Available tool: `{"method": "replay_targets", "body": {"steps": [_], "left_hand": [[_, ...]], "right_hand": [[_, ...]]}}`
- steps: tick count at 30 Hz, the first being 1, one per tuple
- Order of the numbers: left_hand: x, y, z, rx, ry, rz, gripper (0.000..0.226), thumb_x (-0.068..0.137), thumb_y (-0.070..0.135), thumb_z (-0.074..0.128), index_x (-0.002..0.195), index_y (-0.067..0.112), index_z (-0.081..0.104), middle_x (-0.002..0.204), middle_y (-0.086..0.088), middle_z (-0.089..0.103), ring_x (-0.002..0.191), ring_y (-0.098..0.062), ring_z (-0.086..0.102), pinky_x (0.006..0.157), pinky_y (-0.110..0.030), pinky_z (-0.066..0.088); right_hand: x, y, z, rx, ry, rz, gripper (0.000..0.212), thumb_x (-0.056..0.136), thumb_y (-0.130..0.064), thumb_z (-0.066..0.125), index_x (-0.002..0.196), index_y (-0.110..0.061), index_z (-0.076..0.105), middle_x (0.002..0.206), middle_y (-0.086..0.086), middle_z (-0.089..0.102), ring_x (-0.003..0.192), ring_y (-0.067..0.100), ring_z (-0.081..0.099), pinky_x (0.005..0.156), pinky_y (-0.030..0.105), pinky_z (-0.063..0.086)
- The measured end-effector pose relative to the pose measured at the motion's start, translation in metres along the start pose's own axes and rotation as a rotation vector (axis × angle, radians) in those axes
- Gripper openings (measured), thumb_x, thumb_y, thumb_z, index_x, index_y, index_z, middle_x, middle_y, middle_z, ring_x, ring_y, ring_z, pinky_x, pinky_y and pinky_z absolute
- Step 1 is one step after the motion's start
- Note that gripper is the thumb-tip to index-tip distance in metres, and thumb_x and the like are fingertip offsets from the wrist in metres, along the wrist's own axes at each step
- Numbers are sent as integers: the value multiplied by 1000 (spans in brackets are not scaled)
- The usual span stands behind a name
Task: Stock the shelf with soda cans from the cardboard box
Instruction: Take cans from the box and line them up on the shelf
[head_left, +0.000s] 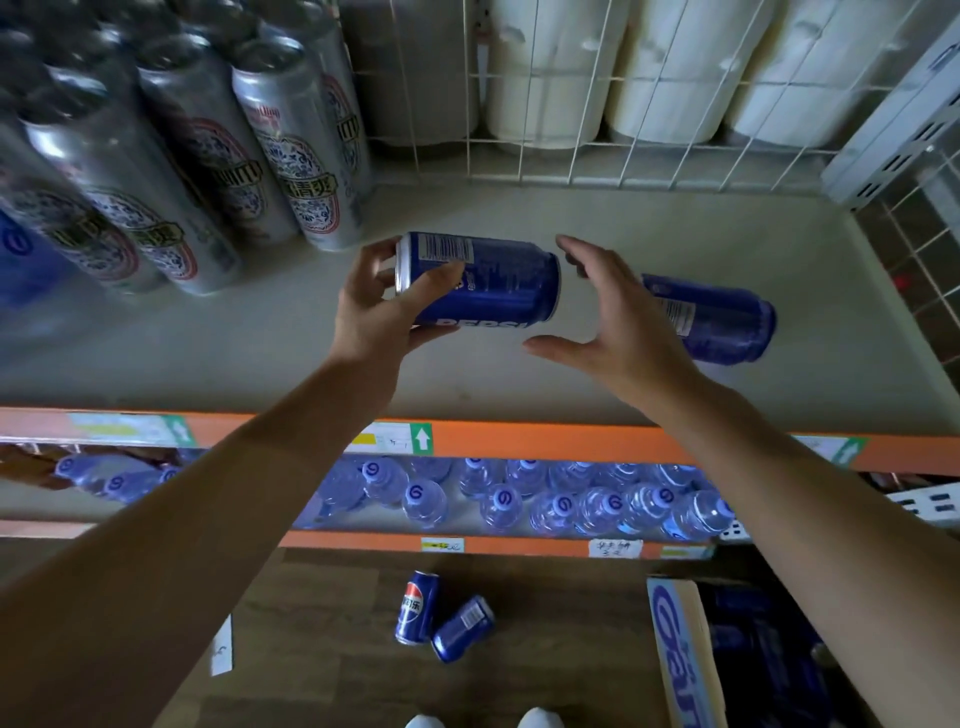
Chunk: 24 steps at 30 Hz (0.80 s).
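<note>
My left hand (382, 306) grips a blue Pepsi can (498, 283) by its left end and holds it sideways just above the grey shelf (260, 353). My right hand (613, 312) hovers open beside the can's right end, fingers spread, touching nothing. A second blue can (727, 325) lies on its side on the shelf, partly hidden behind my right hand. Two more Pepsi cans (441, 613) lie on the wooden floor below. The cardboard box (685, 654) stands at the lower right with dark cans inside.
Tall silver cans (208, 156) crowd the shelf's back left. A white wire grid (623, 104) backs the shelf, with white rolls behind it. Below the orange shelf edge (519, 439) sit several blue-capped water bottles (571, 499). My shoes show at the bottom edge.
</note>
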<state>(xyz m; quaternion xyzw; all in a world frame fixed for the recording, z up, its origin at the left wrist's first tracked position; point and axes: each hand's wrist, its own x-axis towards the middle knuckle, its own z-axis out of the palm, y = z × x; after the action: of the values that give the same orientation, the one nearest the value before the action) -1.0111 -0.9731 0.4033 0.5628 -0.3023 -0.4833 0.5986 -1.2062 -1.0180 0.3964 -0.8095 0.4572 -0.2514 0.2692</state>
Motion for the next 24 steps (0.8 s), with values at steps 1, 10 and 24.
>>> {"method": "replay_targets", "body": {"steps": [1, 10, 24], "left_hand": [[0, 1, 0, -16, -14, -11, 37, 78, 9, 69, 110, 16, 50, 107, -11, 59, 76, -15, 69, 70, -36, 60], [2, -1, 2, -43, -146, -53, 46, 66, 18, 69, 108, 17, 52, 106, -10, 61, 90, -24, 66, 73, -38, 59], [10, 0, -20, 573, -306, 146, 75, 44, 54, 73, 114, 45, 46, 122, 9, 51, 116, -10, 49, 91, -31, 47]], "right_hand": [[3, -2, 3, 96, -9, 51, 92, 67, -32, 82, 143, -13, 33, 139, 7, 45, 119, 18, 49, 99, 30, 41], [7, -5, 6, 616, -41, 205, 65, 67, -3, 79, 124, -13, 48, 118, 3, 57, 110, 20, 57, 81, 25, 56], [12, -12, -17, 624, -134, 148, 62, 71, 6, 73, 118, -26, 48, 107, -6, 55, 105, 21, 58, 85, 28, 54]]}}
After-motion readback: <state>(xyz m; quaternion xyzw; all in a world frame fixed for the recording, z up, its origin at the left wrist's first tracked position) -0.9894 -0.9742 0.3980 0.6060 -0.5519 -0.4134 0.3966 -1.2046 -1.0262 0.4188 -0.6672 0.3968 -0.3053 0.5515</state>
